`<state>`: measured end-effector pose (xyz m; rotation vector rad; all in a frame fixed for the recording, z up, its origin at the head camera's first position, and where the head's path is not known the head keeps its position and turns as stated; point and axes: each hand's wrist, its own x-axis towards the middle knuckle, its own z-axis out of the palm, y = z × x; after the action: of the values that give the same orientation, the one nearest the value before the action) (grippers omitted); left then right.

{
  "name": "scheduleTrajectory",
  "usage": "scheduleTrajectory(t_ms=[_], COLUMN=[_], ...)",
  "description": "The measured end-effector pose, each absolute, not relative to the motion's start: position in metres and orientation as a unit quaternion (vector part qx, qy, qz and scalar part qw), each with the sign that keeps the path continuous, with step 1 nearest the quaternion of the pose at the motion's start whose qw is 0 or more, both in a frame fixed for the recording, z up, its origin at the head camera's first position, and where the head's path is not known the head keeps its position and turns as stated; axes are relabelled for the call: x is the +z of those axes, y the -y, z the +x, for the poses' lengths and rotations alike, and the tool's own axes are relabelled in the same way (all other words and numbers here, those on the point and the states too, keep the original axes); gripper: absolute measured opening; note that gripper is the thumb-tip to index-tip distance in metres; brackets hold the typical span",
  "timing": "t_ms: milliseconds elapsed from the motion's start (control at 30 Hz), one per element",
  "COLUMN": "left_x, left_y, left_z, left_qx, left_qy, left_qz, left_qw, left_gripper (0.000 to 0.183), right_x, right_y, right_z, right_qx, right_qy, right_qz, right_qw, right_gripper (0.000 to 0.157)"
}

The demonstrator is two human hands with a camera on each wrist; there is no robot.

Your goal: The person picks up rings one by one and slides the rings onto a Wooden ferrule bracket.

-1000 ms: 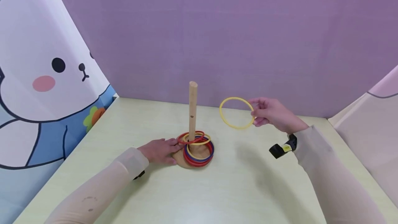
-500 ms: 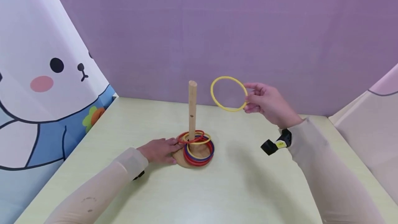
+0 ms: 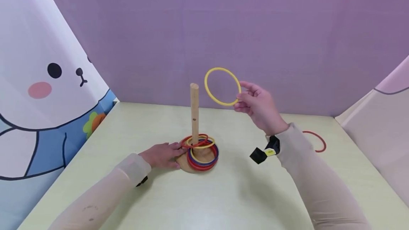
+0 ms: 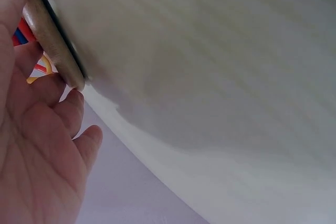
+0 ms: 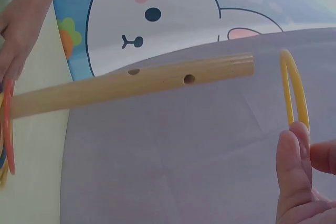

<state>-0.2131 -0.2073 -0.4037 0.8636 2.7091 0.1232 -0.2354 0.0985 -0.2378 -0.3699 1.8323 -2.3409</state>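
My right hand [image 3: 258, 105] pinches a thin yellow ring [image 3: 219, 69] by its right edge, raised in the air. The ring is beside the top of an upright wooden peg [image 3: 195, 116], to its right and apart from it; the right wrist view also shows a gap between the peg's end and the ring. My left hand [image 3: 162, 156] rests against the left side of the round wooden base [image 3: 183, 163], its fingers extended onto the rim. Around the peg's foot lie several red, blue and yellow rings, stacked unevenly, some tilted. A red ring [image 5: 8, 135] there leans near my left fingers.
Another red ring [image 3: 325, 144] lies on the pale table [image 3: 191, 201] at the right, partly hidden by my right sleeve. A purple cloth [image 3: 287, 38] hangs behind the table. Printed cloth [image 3: 38, 116] with a cartoon animal stands at the left.
My right hand has lifted the yellow ring and carried it left, closer to the peg's top. The red ring at the right has come into view from behind the sleeve. My left hand stays put.
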Motion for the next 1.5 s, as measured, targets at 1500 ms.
scheduleTrajectory(t_ms=[1500], left_x=[-0.396], left_y=[0.197], left_z=[-0.219], left_qx=[0.038], left_qy=[-0.942], left_qz=[0.299], left_qw=[0.148], left_gripper=[0.065], right_x=[-0.247], right_y=[-0.058], right_z=[-0.239], right_qx=[-0.731], right_qy=[-0.651], right_qz=[-0.128], right_qw=[0.162], right_gripper=[0.048])
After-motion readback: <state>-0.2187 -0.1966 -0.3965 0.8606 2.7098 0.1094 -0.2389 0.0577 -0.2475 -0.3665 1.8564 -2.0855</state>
